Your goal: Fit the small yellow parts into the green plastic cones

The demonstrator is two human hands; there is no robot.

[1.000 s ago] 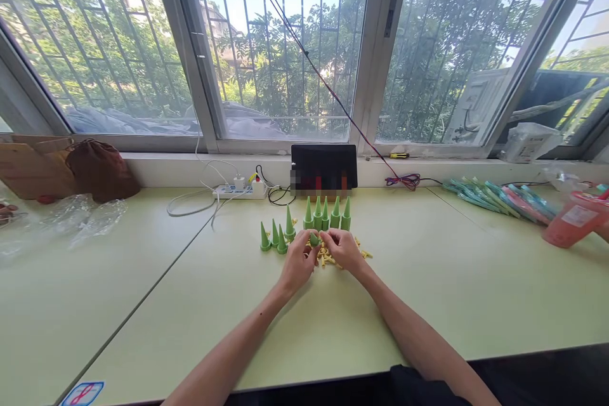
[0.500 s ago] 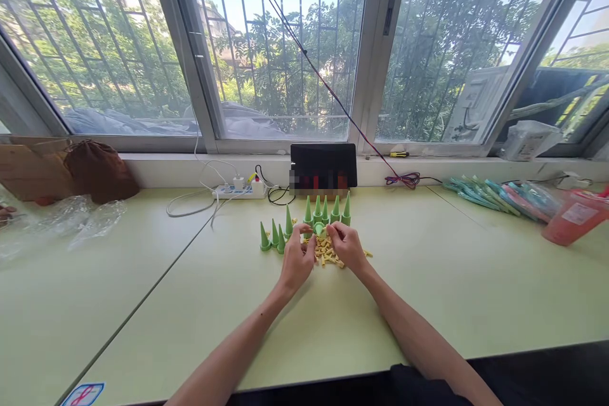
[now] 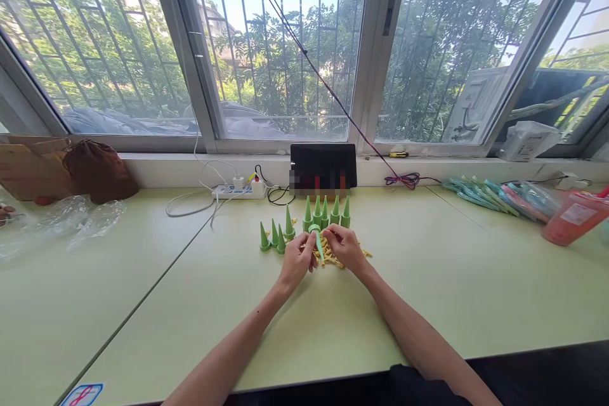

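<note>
My left hand pinches a green cone that lies tilted, its tip toward me and its wide end away. My right hand sits just to the right of it with fingers curled, fingertips close to the cone's wide end, over a small pile of yellow pegs. Behind my hands several green cones stand upright in a row, and three more cones stand to the left.
A black display leans on the window sill behind the cones. A white power strip with cables lies left of it. Crumpled clear plastic and a brown bag sit far left. Teal packets and a red cup sit right.
The cone in my left hand has turned from facing open end up to lying tilted with its tip toward me. Both hands stayed over the yellow pile.
</note>
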